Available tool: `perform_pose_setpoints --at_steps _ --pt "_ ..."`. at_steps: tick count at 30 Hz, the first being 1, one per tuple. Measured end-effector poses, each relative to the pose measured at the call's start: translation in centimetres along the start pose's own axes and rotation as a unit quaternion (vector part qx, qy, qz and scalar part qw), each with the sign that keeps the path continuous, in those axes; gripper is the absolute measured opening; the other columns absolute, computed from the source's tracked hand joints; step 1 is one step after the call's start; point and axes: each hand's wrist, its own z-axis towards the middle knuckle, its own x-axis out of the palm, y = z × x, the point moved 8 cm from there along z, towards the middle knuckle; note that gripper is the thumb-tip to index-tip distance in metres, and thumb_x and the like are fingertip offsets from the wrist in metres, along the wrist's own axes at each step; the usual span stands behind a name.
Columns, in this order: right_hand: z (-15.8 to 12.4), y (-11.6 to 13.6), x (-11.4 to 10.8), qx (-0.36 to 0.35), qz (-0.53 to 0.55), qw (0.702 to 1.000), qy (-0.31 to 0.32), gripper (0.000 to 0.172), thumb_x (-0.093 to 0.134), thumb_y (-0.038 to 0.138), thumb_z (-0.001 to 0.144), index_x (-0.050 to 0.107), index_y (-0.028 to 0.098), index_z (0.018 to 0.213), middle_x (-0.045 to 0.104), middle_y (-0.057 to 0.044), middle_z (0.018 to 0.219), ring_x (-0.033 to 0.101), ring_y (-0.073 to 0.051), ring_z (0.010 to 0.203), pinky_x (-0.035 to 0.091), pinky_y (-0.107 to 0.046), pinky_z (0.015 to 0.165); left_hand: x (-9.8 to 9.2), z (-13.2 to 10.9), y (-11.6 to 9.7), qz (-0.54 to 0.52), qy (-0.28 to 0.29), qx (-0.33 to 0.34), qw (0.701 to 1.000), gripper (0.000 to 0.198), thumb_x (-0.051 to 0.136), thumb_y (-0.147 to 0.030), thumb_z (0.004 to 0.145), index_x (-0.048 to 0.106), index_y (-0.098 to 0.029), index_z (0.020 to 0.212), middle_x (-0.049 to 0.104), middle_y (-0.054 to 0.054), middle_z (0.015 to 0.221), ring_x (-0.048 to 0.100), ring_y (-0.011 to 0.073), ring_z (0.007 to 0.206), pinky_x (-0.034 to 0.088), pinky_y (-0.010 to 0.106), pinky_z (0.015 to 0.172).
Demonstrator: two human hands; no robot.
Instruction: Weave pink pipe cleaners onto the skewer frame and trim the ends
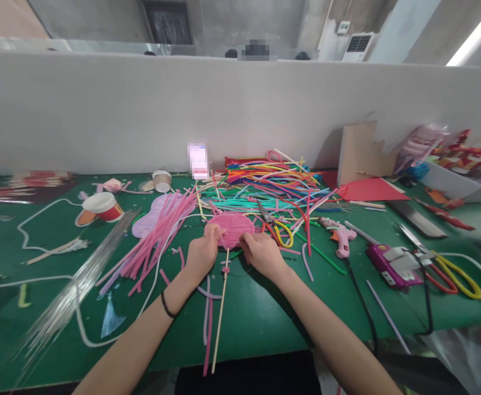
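Note:
A pink rounded fan (235, 226), made of what look like fuzzy pipe cleaners laid side by side, is between my hands. My left hand (202, 251) is closed on its left edge, with thumb and fingers over the pink surface. At the lower right edge, my right hand (264, 254) pinches the rim; its fingertips are partly hidden. From the fan's bottom a thin wooden stick (219, 321) runs toward me, with a small pink knot (225, 270) around it. Loose pink pipe cleaners (162, 236) lie left of my left hand, partly over a lilac cloud-like piece (143, 224).
Behind the fan lies a heap of coloured pipe cleaners (265, 178), with yellow-handled scissors (281, 233) before it. To the right are a pink glue gun (342, 237), a purple power strip (392, 269) and larger scissors (458, 271). A paper cup (104, 207) and wires (88, 269) lie left.

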Motion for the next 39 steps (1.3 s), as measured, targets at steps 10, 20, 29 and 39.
perform_pose_setpoints --at_steps 10,20,29,39 --pt "0.0 -0.1 -0.7 -0.029 0.035 0.998 -0.052 0.017 0.046 0.027 0.097 0.063 0.022 0.099 0.071 -0.008 0.095 0.057 -0.023 0.100 0.033 -0.037 0.092 -0.9 0.2 0.0 -0.013 0.002 -0.018 1.000 0.028 0.031 -0.037 0.100 0.051 -0.020 0.110 0.072 0.007 0.094 0.071 0.0213 0.084 0.052 0.030 0.070" --pt "-2.3 -3.2 -4.2 0.081 0.071 0.984 -0.143 0.024 0.054 0.034 0.089 0.067 0.020 0.073 0.061 -0.009 0.084 0.051 -0.025 0.092 0.039 -0.040 0.090 -2.1 -0.5 -0.2 0.020 0.103 0.174 0.979 0.042 0.069 -0.050 0.078 0.065 -0.022 0.109 0.050 0.013 0.141 0.038 0.0319 0.136 0.032 0.054 0.112" --pt "-2.3 -3.6 -1.6 0.129 0.049 0.990 -0.004 0.034 0.052 0.039 0.090 0.069 0.023 0.066 0.066 -0.006 0.067 0.060 -0.021 0.076 0.040 -0.030 0.063 -1.3 -1.1 -1.2 -0.006 0.139 0.196 0.971 0.023 0.062 -0.023 0.087 0.068 -0.028 0.109 0.057 0.007 0.135 0.044 0.0251 0.133 0.036 0.049 0.110" --pt "-1.9 -4.0 -1.3 0.120 0.223 0.964 -0.081 0.014 0.061 0.024 0.083 0.066 0.019 0.095 0.065 -0.008 0.098 0.059 -0.022 0.096 0.047 -0.033 0.086 0.1 -1.4 -2.4 0.022 0.126 0.224 0.966 0.015 0.056 -0.029 0.091 0.067 -0.025 0.101 0.064 0.008 0.122 0.056 0.0245 0.119 0.041 0.048 0.103"
